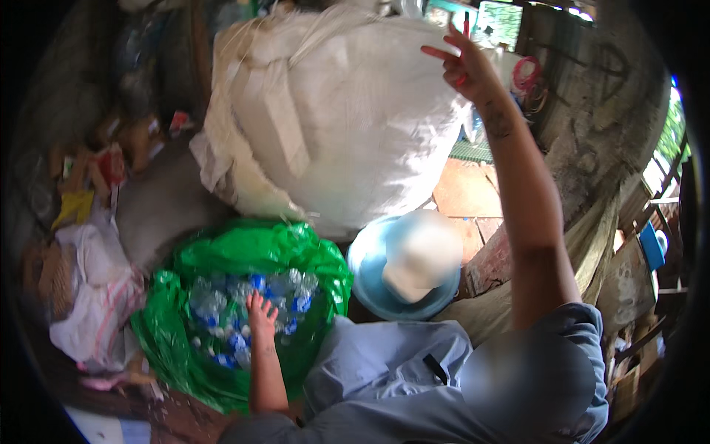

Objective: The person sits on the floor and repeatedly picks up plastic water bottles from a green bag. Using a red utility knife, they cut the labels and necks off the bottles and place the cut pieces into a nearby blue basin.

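My left hand (261, 316) is over a green plastic bag (249, 244) of clear plastic bottles (208, 299), some with blue labels or caps; its fingers are apart with nothing visible between them. High at the upper right, my right hand (466, 66) is raised beside a large, stuffed whitish woven sack (355, 111). Its lower fingers are curled around a thin red object (466, 26) with a dark tip, partly hidden by the hand; two other fingers point outward. The kind of object cannot be told.
A light-blue plastic basin (363, 294) with a pale, blurred item in it stands right of the green bag. A grey sack (166, 205), white cloth or sacking (100, 288) and cardboard scraps (58, 277) lie at the left. A rough wall (582, 111) stands at the right.
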`<state>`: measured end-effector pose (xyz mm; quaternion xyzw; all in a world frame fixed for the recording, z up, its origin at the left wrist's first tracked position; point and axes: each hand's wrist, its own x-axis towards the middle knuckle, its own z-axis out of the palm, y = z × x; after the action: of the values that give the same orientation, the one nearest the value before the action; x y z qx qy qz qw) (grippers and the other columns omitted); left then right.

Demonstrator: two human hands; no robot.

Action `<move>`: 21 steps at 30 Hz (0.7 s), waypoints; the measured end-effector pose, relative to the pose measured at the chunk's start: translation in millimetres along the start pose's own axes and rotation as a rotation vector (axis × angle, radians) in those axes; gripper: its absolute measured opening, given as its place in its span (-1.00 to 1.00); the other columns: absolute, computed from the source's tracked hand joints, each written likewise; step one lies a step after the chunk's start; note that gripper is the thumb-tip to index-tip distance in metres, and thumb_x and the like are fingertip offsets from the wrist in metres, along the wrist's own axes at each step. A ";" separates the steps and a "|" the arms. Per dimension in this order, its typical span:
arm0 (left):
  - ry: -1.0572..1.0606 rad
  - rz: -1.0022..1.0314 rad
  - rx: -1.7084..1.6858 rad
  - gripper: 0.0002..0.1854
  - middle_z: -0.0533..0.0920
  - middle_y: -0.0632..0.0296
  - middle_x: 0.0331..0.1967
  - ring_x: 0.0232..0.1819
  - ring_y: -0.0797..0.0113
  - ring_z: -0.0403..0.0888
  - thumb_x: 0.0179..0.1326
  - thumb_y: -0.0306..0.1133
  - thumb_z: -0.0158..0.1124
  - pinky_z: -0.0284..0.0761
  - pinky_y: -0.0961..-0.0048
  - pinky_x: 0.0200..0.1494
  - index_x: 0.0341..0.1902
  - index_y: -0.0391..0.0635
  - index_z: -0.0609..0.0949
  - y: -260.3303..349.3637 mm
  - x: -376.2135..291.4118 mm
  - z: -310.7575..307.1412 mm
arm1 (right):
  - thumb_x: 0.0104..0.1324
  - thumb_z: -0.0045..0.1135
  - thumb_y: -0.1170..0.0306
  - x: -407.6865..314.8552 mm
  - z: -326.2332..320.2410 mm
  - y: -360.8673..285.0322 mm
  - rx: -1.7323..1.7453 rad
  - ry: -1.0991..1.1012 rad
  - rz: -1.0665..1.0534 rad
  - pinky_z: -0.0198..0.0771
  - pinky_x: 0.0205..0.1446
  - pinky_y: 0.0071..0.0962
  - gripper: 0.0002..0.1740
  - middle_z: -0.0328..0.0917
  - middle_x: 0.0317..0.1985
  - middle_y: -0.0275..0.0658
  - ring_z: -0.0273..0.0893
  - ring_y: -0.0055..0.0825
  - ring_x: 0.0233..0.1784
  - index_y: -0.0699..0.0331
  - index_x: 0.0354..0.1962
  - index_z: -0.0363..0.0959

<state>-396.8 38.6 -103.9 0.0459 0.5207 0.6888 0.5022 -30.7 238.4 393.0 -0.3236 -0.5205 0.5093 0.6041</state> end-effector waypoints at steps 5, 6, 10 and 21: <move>0.175 -0.043 -0.382 -0.40 0.07 0.17 0.30 0.01 0.23 0.27 0.10 -0.02 0.20 0.23 0.09 0.16 0.23 0.21 0.30 -27.8 47.2 -48.3 | 0.33 -0.13 0.21 -52.7 -6.9 106.8 -0.350 -0.315 -0.017 -0.11 -0.72 -0.82 -0.64 0.40 -0.36 -0.31 -0.04 -0.78 -0.74 0.22 0.00 0.27; 0.235 -0.098 -0.413 -0.43 0.06 0.17 0.30 -0.03 0.26 0.28 0.10 -0.03 0.20 0.23 0.10 0.16 0.21 0.22 0.34 -32.0 61.9 -44.5 | 0.36 -0.19 0.23 -74.4 -21.3 131.0 -0.556 -0.341 -0.179 -0.12 -0.72 -0.82 -0.65 0.36 -0.38 -0.35 -0.04 -0.79 -0.73 0.22 0.01 0.27; 0.486 -0.235 -0.406 -0.40 0.22 0.28 0.09 -0.12 0.29 0.28 0.02 0.05 0.28 0.30 0.14 0.06 0.15 0.21 0.39 -32.7 98.2 -46.2 | 0.39 -0.30 0.17 -173.3 -84.8 193.7 -0.430 -0.343 0.400 -0.07 -0.70 -0.78 -0.54 0.32 -0.55 -0.43 0.01 -0.81 -0.74 0.30 0.07 0.28; 0.402 -0.177 -0.516 -0.51 0.44 0.23 -0.20 -0.27 0.34 0.41 -0.06 -0.16 0.40 0.53 0.43 -0.23 -0.05 0.01 0.45 -43.5 149.3 -46.2 | 0.36 -0.17 0.34 -286.1 -160.1 240.1 -0.193 0.136 0.661 0.18 -0.64 -0.71 -0.59 0.45 -0.54 -0.31 0.28 -0.70 -0.69 0.31 0.13 0.24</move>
<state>-469.2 116.0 -226.6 -0.2651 0.4197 0.7469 0.4424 73.2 53.4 46.3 -0.5635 -0.3919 0.6029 0.4067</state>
